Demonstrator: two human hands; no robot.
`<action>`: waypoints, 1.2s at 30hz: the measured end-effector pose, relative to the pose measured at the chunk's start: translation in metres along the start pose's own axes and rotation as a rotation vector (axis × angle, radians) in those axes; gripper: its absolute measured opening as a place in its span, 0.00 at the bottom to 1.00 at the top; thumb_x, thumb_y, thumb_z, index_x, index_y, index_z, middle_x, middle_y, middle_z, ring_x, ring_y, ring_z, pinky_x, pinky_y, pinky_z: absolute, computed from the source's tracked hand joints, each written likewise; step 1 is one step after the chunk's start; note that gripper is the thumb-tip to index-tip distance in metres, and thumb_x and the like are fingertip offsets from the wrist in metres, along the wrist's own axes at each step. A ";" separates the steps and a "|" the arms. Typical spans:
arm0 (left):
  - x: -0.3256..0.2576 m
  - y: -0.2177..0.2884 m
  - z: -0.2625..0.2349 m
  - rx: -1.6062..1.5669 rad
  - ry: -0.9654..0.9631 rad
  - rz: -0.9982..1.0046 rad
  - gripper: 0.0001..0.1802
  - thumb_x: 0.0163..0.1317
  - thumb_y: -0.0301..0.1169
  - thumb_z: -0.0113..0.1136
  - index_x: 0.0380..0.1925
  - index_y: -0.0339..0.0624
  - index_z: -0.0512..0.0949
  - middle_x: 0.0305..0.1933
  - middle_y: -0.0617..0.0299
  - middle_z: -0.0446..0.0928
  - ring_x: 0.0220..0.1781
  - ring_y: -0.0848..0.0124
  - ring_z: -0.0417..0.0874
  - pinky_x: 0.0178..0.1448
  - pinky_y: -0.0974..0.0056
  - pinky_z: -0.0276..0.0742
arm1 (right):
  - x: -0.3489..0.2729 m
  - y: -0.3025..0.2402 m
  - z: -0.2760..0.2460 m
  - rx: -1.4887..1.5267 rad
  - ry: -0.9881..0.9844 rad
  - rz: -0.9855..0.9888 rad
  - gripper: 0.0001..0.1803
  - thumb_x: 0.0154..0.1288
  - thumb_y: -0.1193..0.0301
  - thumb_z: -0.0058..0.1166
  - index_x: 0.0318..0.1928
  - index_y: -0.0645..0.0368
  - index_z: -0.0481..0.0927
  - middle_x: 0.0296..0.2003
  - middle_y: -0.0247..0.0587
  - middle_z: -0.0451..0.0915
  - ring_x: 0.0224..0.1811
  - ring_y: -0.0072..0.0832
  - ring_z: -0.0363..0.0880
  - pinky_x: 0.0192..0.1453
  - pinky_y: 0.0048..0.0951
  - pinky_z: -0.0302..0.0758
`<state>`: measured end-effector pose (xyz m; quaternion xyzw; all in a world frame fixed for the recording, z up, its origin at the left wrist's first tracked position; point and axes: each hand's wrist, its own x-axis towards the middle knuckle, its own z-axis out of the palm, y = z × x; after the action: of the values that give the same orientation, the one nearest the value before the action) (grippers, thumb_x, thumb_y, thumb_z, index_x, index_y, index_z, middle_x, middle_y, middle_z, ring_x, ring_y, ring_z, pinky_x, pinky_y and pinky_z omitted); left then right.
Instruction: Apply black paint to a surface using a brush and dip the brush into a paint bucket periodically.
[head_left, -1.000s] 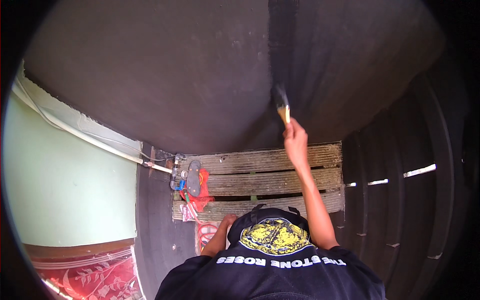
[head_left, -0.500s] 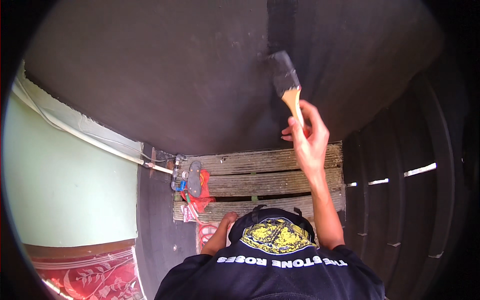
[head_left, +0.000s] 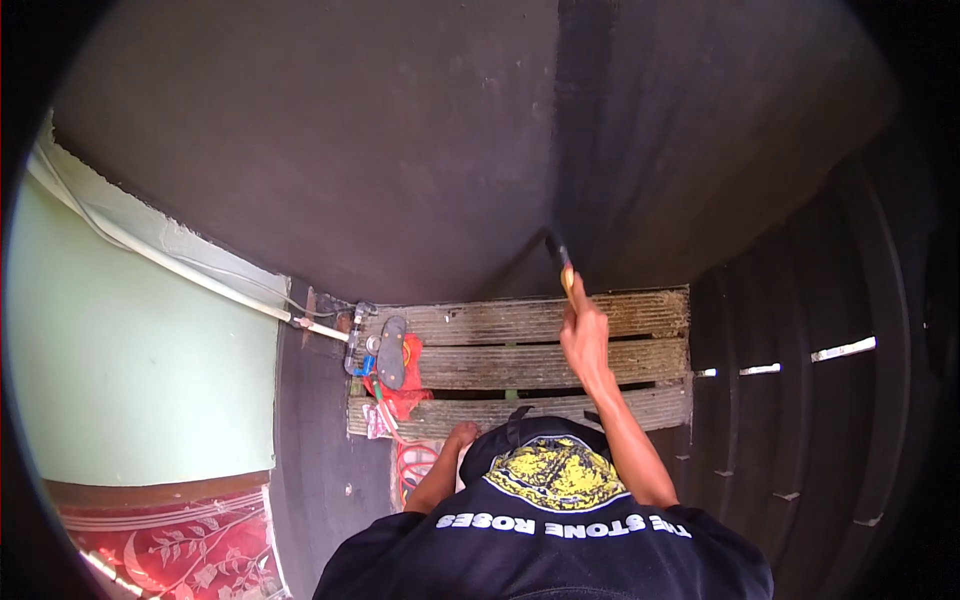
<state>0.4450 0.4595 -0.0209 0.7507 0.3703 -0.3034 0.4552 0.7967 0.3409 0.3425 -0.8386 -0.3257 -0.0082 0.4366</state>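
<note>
My right hand (head_left: 586, 338) is closed around the wooden handle of a flat paintbrush (head_left: 567, 275). The brush points up and away, turned nearly edge-on, and its dark bristles meet the lower part of a dark-painted wall (head_left: 350, 150). A darker, wet-looking strip (head_left: 585, 110) runs down that wall just above the brush. Close to my body on the left is my left hand (head_left: 463, 434); its fingers are largely hidden, so whether it holds anything does not show.
Ridged wooden planks (head_left: 480, 366) with gaps lie below the wall. At their left end are a dark sandal (head_left: 393, 350), a red plastic bag (head_left: 408, 400), and a grey pipe with a blue valve (head_left: 362, 368). A pale pipe (head_left: 200, 282) crosses the green wall (head_left: 140, 370).
My right hand has come down and nearer with the paintbrush. The brush has turned from showing its broad face to nearly edge-on, and its bristles sit lower on the wall.
</note>
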 end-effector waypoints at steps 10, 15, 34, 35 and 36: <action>0.030 -0.038 0.010 0.228 -0.018 0.250 0.20 0.64 0.43 0.51 0.46 0.50 0.87 0.55 0.50 0.83 0.60 0.50 0.81 0.65 0.54 0.76 | 0.052 -0.016 -0.006 0.060 0.268 -0.199 0.34 0.67 0.89 0.47 0.74 0.62 0.64 0.43 0.63 0.82 0.40 0.57 0.84 0.45 0.41 0.79; 0.027 -0.012 0.006 0.440 -0.056 0.242 0.20 0.65 0.43 0.50 0.45 0.48 0.87 0.55 0.47 0.82 0.59 0.48 0.82 0.64 0.51 0.77 | -0.039 0.105 0.053 -0.182 -0.076 0.139 0.35 0.67 0.86 0.49 0.75 0.61 0.62 0.30 0.62 0.78 0.28 0.55 0.80 0.34 0.49 0.74; 0.017 -0.005 0.003 0.505 -0.101 0.355 0.22 0.60 0.48 0.55 0.40 0.44 0.88 0.50 0.45 0.84 0.55 0.49 0.85 0.57 0.49 0.81 | -0.007 0.099 0.046 -0.203 -0.110 0.302 0.25 0.68 0.79 0.48 0.66 0.61 0.74 0.28 0.66 0.81 0.34 0.62 0.83 0.35 0.55 0.76; 0.015 -0.004 0.005 0.510 -0.106 0.357 0.22 0.60 0.48 0.55 0.40 0.44 0.88 0.51 0.44 0.83 0.56 0.49 0.84 0.57 0.47 0.80 | -0.003 0.092 0.041 -0.203 -0.113 0.302 0.25 0.68 0.79 0.48 0.66 0.61 0.74 0.28 0.66 0.81 0.34 0.62 0.83 0.35 0.55 0.76; 0.012 -0.010 0.009 0.499 -0.100 0.348 0.22 0.60 0.48 0.55 0.40 0.44 0.88 0.51 0.44 0.83 0.56 0.49 0.84 0.57 0.47 0.80 | 0.011 0.069 0.031 -0.173 -0.088 0.246 0.24 0.68 0.79 0.48 0.64 0.64 0.75 0.29 0.67 0.81 0.35 0.62 0.83 0.37 0.55 0.76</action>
<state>0.4426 0.4578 -0.0387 0.8757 0.1271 -0.3391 0.3195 0.8354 0.3411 0.2764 -0.9062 -0.2374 0.0538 0.3458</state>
